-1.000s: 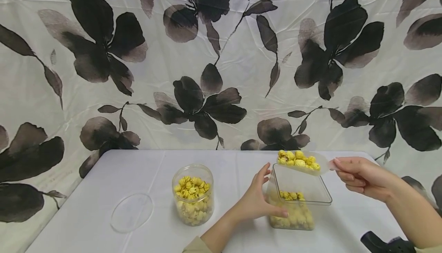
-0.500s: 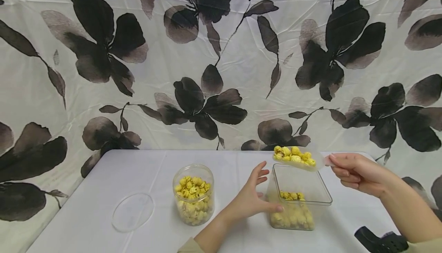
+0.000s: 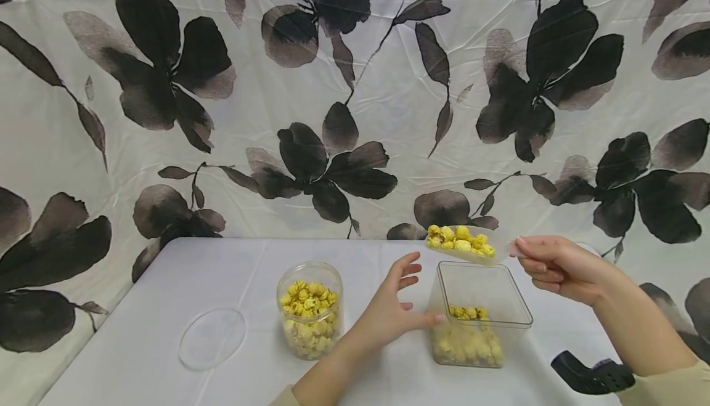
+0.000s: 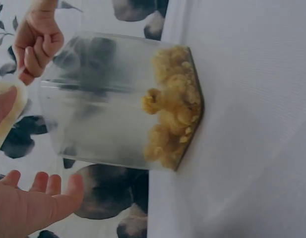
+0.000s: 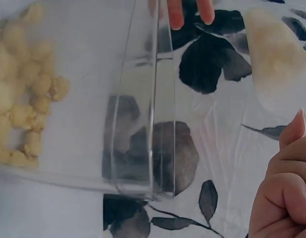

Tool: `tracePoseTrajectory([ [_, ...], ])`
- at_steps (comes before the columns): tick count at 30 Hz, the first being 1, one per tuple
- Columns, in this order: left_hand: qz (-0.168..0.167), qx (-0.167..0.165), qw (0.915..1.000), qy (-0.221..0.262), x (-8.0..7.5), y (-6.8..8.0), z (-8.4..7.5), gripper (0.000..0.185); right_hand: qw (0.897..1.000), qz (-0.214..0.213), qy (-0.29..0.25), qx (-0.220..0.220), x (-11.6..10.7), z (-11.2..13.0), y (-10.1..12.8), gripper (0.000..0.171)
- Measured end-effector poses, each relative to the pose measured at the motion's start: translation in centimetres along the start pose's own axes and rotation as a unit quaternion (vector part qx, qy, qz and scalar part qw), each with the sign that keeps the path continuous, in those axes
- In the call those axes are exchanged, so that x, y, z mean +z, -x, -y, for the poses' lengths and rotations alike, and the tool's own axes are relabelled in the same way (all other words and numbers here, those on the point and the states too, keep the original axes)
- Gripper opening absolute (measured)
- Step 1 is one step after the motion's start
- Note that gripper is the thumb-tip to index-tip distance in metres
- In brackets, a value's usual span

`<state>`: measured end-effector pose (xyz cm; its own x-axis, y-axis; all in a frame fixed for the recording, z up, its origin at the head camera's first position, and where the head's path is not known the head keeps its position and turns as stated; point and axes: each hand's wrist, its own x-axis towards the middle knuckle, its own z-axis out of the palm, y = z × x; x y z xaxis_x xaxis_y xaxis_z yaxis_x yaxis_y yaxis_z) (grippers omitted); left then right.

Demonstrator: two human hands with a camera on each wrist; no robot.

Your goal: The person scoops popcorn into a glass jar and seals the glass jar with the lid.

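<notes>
My right hand pinches the handle end of a translucent scoop between thumb and fingers. Yellow popcorn is heaped in the scoop, which is held above the back of a clear square container. More popcorn covers the bottom of that container. To its left my left hand is held with spread fingers and holds nothing. Its thumb overlaps the container's left side in the head view; whether it touches, I cannot tell. The right wrist view shows the scoop side-on, beyond the container's rim.
A clear round jar with popcorn stands left of my left hand, without a lid on it. Further left a clear round disc, apparently a lid, lies on the white table. A floral cloth hangs behind.
My right hand has moved left and slightly up with the loaded scoop. The left hand has drawn a little to the left of the container. The container and jar stay put.
</notes>
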<state>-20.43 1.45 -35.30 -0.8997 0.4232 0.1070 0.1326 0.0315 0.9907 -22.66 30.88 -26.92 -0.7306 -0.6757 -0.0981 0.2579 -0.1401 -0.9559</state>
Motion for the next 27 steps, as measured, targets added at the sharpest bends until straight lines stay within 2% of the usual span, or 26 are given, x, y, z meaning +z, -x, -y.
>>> tracePoseTrajectory([
  [10, -0.029, 0.023, 0.9993, -0.001, -2.8, 1.6, -2.0, 0.083, 1.0, 0.008, 0.004, -0.009, 0.9, 0.4, -0.9, 0.037],
  [19, -0.084, 0.028, 0.9956, -0.029, -6.4, 3.4, -4.3, 0.088, 1.0, 0.005, 0.02, -0.015, 1.6, 0.7, -2.1, 0.034],
  [24, -0.102, 0.041, 0.9899, -0.09, -9.3, 4.9, -4.2, 0.089, 1.0, 0.01, 0.018, -0.014, 2.3, 1.0, -2.8, 0.032],
  [27, -0.106, 0.057, 0.983, -0.139, -11.2, 5.8, -3.9, 0.089, 0.999, 0.016, 0.022, -0.017, 2.7, 1.2, -3.3, 0.032],
])
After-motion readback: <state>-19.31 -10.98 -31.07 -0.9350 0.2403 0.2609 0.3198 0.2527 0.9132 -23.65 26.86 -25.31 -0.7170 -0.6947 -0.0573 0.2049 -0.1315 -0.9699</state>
